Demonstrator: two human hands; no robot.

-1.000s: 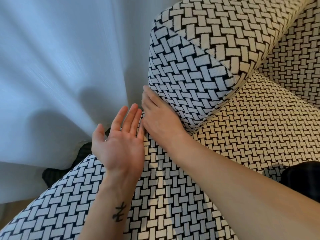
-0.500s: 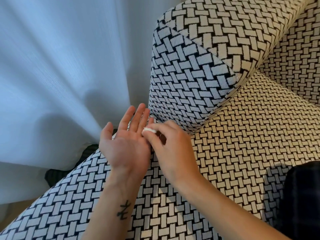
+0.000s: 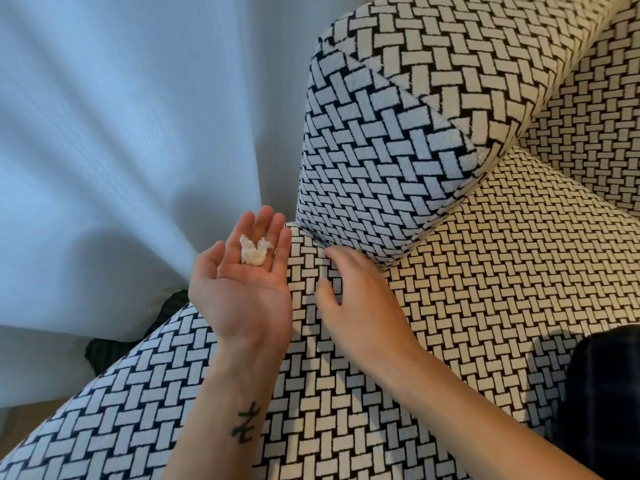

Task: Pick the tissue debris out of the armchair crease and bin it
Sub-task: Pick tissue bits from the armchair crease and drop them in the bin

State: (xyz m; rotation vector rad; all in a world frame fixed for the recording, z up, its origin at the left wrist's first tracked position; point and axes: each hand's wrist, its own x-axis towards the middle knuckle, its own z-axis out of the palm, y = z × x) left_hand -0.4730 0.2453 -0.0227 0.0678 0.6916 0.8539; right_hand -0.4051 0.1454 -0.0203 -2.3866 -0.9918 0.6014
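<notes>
I get soft, cool daylight through the curtain (image 3: pixel 104 150) at upper left. The armchair (image 3: pixel 485 271) looks sharp, warmer toward the right, with a shadow at lower right. The frame edges bow.

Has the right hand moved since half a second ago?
Yes. The right hand has drawn right, off the left hand where the tissue scrap now lies, back toward the crease under the armrest.

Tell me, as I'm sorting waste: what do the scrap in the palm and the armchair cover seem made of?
Scrap: likely tissue paper, white and matte, crumpled with wispy torn edges. Armchair cover: seemingly woven upholstery fabric, matte and nubbly, cream blocks on black, fuzzy at the seam; the fibre type cannot be told.
</notes>
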